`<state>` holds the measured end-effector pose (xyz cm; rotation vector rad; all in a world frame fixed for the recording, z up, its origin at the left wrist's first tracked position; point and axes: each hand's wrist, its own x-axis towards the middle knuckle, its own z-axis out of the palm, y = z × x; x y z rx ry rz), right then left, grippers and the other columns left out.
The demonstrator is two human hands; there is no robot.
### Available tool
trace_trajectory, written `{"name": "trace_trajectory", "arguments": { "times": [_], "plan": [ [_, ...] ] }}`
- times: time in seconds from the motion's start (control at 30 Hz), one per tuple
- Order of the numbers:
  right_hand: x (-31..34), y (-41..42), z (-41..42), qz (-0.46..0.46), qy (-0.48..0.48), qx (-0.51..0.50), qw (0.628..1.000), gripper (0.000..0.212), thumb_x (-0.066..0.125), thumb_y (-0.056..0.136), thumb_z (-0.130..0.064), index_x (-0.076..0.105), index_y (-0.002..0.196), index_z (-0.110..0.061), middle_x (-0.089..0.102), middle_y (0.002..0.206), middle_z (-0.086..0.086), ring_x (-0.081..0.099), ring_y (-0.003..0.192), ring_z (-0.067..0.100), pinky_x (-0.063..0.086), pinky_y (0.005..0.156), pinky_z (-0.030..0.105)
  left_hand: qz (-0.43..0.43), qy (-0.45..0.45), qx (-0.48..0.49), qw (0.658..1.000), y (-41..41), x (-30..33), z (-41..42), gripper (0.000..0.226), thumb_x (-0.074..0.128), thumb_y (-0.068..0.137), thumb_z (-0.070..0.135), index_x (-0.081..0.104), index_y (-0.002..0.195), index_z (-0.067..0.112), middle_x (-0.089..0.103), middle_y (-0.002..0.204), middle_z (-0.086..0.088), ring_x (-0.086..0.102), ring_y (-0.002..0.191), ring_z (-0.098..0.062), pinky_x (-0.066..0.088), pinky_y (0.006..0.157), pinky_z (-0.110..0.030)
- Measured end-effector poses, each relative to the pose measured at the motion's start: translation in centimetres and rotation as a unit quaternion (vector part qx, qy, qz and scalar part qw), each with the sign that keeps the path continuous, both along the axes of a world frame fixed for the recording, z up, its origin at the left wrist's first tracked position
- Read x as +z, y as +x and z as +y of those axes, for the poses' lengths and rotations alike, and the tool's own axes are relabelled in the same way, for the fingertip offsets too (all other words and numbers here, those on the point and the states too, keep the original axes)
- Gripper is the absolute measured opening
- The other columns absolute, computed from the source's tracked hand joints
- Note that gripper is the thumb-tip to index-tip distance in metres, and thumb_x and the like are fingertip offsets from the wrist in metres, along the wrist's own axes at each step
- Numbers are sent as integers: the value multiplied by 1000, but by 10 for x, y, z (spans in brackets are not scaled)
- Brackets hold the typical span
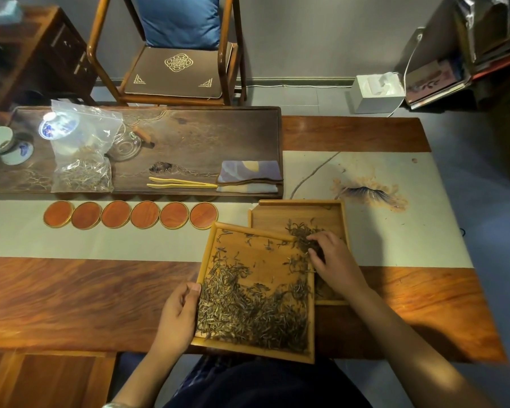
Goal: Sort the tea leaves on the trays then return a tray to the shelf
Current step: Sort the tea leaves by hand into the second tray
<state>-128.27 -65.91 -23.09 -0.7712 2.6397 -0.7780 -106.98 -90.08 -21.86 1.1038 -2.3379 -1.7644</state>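
At my ten o'clock a long dark wooden tea tray (206,128) sits on the brown wooden table (71,298), carrying a clear plastic bag of dried tea leaves (83,160), blue-and-white porcelain cups (53,128), pale bamboo tongs (180,183) and a folded purple-grey cloth (249,176). Just in front of it, six round orange wooden coasters (130,214) lie in a row on the cream painted table runner (395,231).

My left hand (178,312) grips the left rim of the near light bamboo tray (206,257), at its nine o'clock side, fingers curled round the edge with the thumb on top. That tray sits at my twelve o'clock, its near edge past the table's edge, and most of its dark and pale loose tea leaves (248,310) are heaped toward its near half.

Its far right corner overlaps the second light bamboo tray (330,213), at my one o'clock. My right hand (333,262) reaches over that tray, fingers bent down into a small dark pile of tea leaves (302,234); I cannot tell whether they pinch any.
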Motion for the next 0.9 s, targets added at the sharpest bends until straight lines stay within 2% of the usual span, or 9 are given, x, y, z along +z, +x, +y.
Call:
{"name": "trace_trajectory", "arguments": {
  "times": [0.13,0.23,0.3,0.4,0.57,0.67,0.73,0.83,0.9],
  "plan": [
    [3,3,3,17,-1,-12,1000,27,48,96,-12,58,121,-10,56,116,3,54,105,16,43,83,22,1,2,-1,1000,1,0,1,26,43,100,24,61,84,12,61,78,-12,57,74,-18,41,71,-27],
    [8,10,2,19,-18,-33,999,27,46,96,-13,58,121,-11,56,117,3,53,105,15,42,82,22,0,-13,6,1000,-1,2,3,25,43,100,21,62,85,14,63,77,-6,58,72,-6,41,66,-13],
    [13,18,0,20,-29,-23,999,27,48,96,-17,58,120,-12,56,115,1,52,105,13,44,84,23,2,-17,8,1000,-3,2,4,25,43,100,20,61,84,14,62,75,-4,56,70,-1,39,63,-9],
    [19,35,-6,20,-22,28,999,29,51,94,-24,57,121,-14,54,117,-1,51,108,11,45,85,22,-8,-12,9,1000,-5,1,3,26,43,100,21,59,83,10,57,75,-13,52,71,-14,37,64,-17],
    [27,64,-21,17,12,146,989,47,50,89,-48,54,126,-20,49,125,-3,47,114,12,44,87,22,-6,-5,7,1000,-7,0,3,26,43,101,20,60,87,8,62,85,-19,58,83,-30,41,73,-33],
    [26,75,-25,-6,38,208,977,68,43,81,-69,43,134,-26,40,136,-4,36,124,11,38,99,28,-5,1,6,1000,-8,0,3,26,42,101,20,61,88,7,63,87,-21,58,85,-33,42,75,-37],
    [24,79,-27,-6,62,248,967,76,41,77,-74,37,137,-27,35,141,-2,32,129,13,34,104,32,-6,2,6,1000,-8,1,3,27,42,101,20,61,87,8,64,86,-18,59,84,-30,42,75,-34],
    [20,80,-28,14,60,256,965,62,43,86,-61,42,135,-24,40,139,4,37,129,19,39,103,36,0,-7,5,1000,-8,3,4,27,43,101,19,60,82,12,61,77,-7,56,75,-19,39,67,-20],
    [17,78,-27,42,35,234,971,47,49,90,-47,51,128,-19,49,130,5,46,121,20,45,96,34,1,-5,6,1000,-8,4,4,27,43,101,18,59,81,11,59,75,-5,54,73,-16,39,65,-18]
  ]
}}
